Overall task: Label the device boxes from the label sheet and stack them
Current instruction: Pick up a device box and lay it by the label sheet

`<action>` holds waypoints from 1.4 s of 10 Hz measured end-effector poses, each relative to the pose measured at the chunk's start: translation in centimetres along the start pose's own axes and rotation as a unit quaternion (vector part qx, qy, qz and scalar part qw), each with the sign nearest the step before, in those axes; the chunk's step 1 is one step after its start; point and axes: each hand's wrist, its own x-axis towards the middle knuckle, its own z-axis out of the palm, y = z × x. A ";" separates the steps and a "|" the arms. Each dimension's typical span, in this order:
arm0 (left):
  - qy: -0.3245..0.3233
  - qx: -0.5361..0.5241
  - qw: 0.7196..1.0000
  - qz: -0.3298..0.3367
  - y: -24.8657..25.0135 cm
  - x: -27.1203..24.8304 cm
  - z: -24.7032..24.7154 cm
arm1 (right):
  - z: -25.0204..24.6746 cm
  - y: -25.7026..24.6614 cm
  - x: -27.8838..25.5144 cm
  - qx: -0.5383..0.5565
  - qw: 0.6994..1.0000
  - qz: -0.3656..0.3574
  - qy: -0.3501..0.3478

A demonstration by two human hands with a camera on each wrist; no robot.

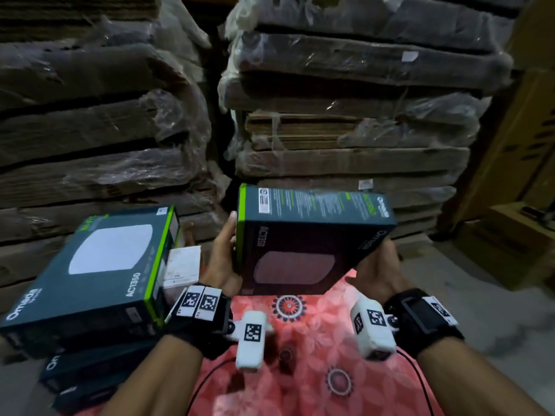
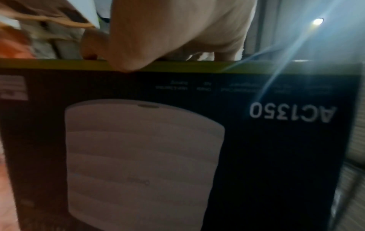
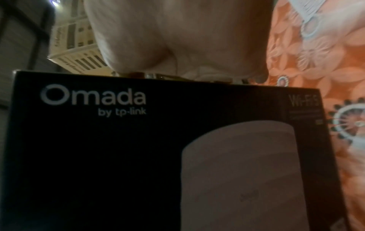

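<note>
We hold one device box [image 1: 312, 235] up off the red patterned cloth [image 1: 300, 340], tilted so its pictured face leans toward us. Our left hand [image 1: 222, 265] grips its green-striped edge, with the thumb curled over that edge in the left wrist view. Our right hand [image 1: 375, 271] cups the opposite edge from below; its fingers are hidden behind the box, so how far they wrap we cannot tell.

To do this step well, we judge we should keep both grips even. We should level the box before lowering it and square its edges with the stack [image 1: 90, 295], which stands left of our left fingers. A white label sheet [image 1: 183, 265] lies just beyond those fingers, between stack and held box. A white sticker [image 1: 264, 201] shows on the upper side of the held box; whether it came from the sheet we cannot tell.

Counted: one box in hand. At least three boxes sit in the stack, the lower ones partly hidden. One sheet, two hands.
</note>
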 end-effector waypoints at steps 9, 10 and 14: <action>0.127 0.213 0.954 0.168 -4.1 -0.9 -2.5 | -1.3 4.4 4.6 -0.065 0.996 0.022 -0.050; 0.137 0.229 0.947 0.178 -4.1 -0.4 -2.3 | -0.9 1.7 4.1 -0.126 0.989 -0.006 -0.075; 0.203 0.324 0.894 0.234 -5.6 0.9 -1.6 | -1.2 2.8 4.7 -0.235 0.952 -0.192 -0.029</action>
